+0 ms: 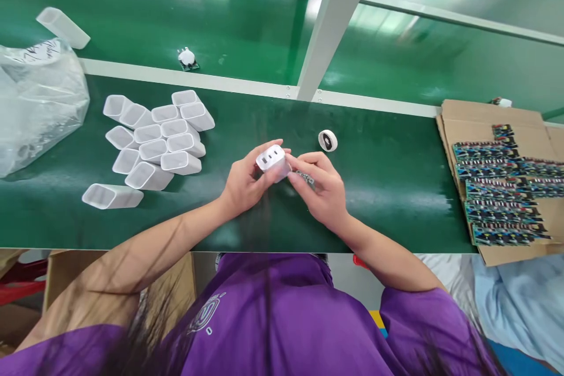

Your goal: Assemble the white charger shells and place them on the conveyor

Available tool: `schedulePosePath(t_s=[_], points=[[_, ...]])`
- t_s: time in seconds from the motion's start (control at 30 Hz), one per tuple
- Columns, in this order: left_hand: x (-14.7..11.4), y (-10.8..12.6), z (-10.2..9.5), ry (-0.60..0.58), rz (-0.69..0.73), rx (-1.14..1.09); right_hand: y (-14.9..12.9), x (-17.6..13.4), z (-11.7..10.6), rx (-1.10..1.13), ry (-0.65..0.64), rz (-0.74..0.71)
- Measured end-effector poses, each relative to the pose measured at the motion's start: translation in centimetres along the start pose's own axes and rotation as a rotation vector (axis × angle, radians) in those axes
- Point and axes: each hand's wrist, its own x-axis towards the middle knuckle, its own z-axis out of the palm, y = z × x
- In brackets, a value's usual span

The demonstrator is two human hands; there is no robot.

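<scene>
A white charger housing [270, 157] with several port slots in its end face is held above the green bench, tilted toward me. My left hand [249, 179] is wrapped round its left side, the thumb along the near edge. My right hand [321, 185] pinches the housing's right side with thumb and fingertips. Just beneath my right fingers lie small metallic pieces [305, 177], partly covered and too small to name. Beyond my right hand stands a small round white container [328, 140] with something dark in it.
Several open white housings [153, 150] stand grouped on the left, beside a clear plastic bag [42, 106]. One more housing [64, 27] lies behind the bag. A small circuit part [187, 59] sits at the back. Rows of circuit boards [502, 194] rest on cardboard [469, 116] at right. A white post [337, 20] rises ahead.
</scene>
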Motion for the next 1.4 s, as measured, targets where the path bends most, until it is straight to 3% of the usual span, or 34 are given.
schedulePosePath(t_s=[0.2, 0.4, 0.67, 1.1, 1.3, 1.4], points=[[-0.21, -0.24, 0.55, -0.131, -0.238, -0.400, 0.40, 0.60, 0.07, 0.423, -0.115, 0.327], [-0.23, 0.01, 0.50, -0.156, -0.238, -0.333, -0.09, 0.76, 0.21, 0.541, -0.136, 0.479], [-0.11, -0.35, 0.24, -0.112, -0.142, -0.153, -0.04, 0.59, 0.48, 0.556, -0.096, 0.473], [-0.30, -0.24, 0.15, -0.098, -0.158, -0.007, -0.03, 0.02, 0.71, 0.437, -0.067, 0.376], [-0.32, -0.07, 0.17, -0.075, -0.099, 0.021, 0.20, 0.08, 0.66, 0.431, -0.079, 0.362], [-0.24, -0.21, 0.14, -0.065, 0.000, -0.026, 0.44, 0.02, 0.70, 0.440, -0.108, 0.281]])
